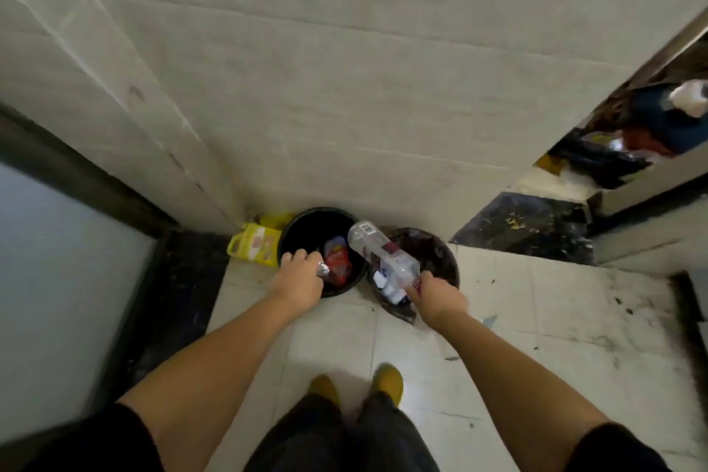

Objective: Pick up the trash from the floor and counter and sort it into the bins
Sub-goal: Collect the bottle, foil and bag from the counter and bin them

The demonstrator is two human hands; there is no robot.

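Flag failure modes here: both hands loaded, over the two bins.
1. The clear bottle, held by its neck in the right hand, spans both rims; released now, it could drop into the left bin, not the right bin.
2. The foil ball in the left hand hangs near the rim and could bounce out.

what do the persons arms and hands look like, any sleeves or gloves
Both arms are bare from the upper arm down, each with a short black sleeve. The left hand and right hand wear no gloves, and no watch, ring or bracelet shows on either. Dark trousers and yellow shoes appear below.
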